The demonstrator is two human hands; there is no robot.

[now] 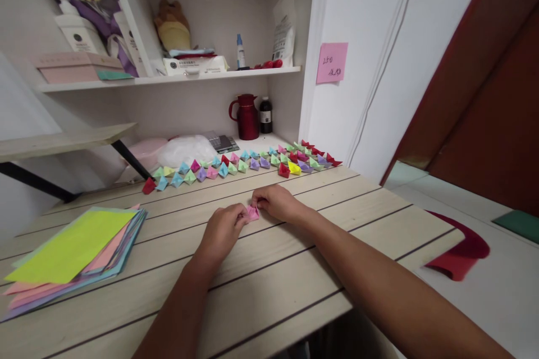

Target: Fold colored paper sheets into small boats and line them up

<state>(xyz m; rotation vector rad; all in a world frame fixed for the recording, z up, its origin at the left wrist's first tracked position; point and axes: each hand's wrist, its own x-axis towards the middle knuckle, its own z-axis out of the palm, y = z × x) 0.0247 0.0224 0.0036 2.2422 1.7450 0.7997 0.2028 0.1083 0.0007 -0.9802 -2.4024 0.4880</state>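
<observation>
Both my hands meet over the middle of the wooden table (295,291). My left hand (222,230) and my right hand (275,202) each pinch a small folded pink paper (252,213) from either side, pressing it near the tabletop. Behind them runs a long row of small folded paper boats (236,167) in many colours. A stack of coloured paper sheets (71,252), yellow-green on top, lies at the left.
A dark red jug (246,116) and a small dark bottle (265,115) stand at the back under a shelf (168,78) with boxes and bottles. A pink note (332,63) sticks to the wall. The table's right edge drops to a white floor with a red mat (458,252).
</observation>
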